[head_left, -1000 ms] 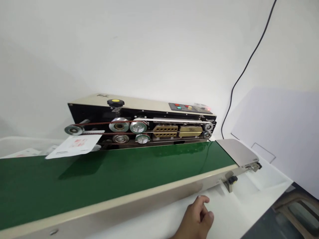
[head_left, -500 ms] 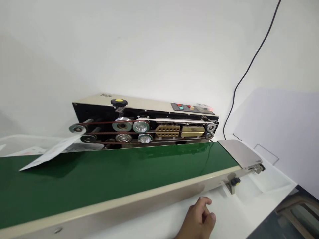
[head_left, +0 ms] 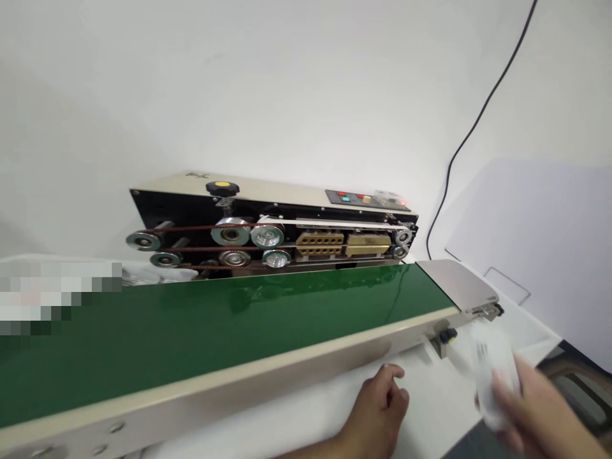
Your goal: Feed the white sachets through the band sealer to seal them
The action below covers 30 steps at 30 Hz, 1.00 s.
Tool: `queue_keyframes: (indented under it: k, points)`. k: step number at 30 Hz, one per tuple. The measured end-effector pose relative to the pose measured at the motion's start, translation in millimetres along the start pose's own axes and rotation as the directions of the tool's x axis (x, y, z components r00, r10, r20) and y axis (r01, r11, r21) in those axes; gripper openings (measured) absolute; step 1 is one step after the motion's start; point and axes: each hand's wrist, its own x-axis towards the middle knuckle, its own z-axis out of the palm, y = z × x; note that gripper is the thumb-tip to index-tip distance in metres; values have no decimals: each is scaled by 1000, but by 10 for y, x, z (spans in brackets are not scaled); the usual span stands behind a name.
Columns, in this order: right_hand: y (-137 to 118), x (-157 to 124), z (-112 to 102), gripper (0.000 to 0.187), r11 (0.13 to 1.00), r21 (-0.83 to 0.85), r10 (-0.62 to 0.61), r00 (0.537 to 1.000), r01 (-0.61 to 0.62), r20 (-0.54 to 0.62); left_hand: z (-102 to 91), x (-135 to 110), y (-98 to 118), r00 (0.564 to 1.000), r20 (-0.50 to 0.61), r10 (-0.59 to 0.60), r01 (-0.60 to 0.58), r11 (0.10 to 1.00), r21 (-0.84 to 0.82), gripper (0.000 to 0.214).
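My left hand (head_left: 377, 408) is low in the middle, just in front of the conveyor's near side. Its fingers are loosely curled, with a gap between index finger and thumb and nothing visible in it. At the lower right my right hand (head_left: 526, 408), smeared by motion, grips a white packet (head_left: 492, 370) with faint dark print. That packet is near the belt's right end, in front of the metal end plate (head_left: 456, 285). The green conveyor belt (head_left: 268, 331) runs across the view below a band sealing machine (head_left: 272, 217) with pulleys, red-brown bands and brass blocks.
Against the white wall, the sealer carries a control panel (head_left: 368, 198) with coloured buttons and a black knob (head_left: 222, 189) with a yellow cap. A pixelated patch covers the belt's far left. Some clear plastic (head_left: 162, 274) lies behind the belt. A black cable (head_left: 471, 134) hangs at right.
My right hand has come into view from the right with a white packet. The white packet at the sealer's left end has left the pulleys. My left hand stays nearly in place.
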Motion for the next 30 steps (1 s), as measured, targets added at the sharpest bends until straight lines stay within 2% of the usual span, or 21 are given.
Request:
queue_keyframes:
  k: [2,4,7,12,16,24,30]
  points:
    - [-247,294,-144,20,998,42,-30,973,41,-230,11,-19,0,1000,-4,-5,4,998,-67,23]
    - [-466,607,-235,17,998,45,-13,927,33,-376,11,-32,-4,1000,10,-13,13,995,-96,23]
    - [-675,1041,-317,5,999,-9,25,893,-33,-449,1,-39,1,999,29,-20,22,996,-85,22]
    - [-733,1523,-445,6,993,-61,59,867,-102,-494,0,-14,9,1000,5,-20,20,999,-37,21]
    - [-706,1686,-468,15,990,-60,80,845,-131,-529,5,17,-39,1000,21,7,-7,1000,1,19]
    - [-669,1803,-350,18,986,-88,68,834,-138,-547,10,29,-86,999,-11,51,-50,997,56,19]
    - [-667,1857,-248,11,983,-67,105,821,-172,-561,3,-5,12,999,-29,-19,19,1000,5,18]
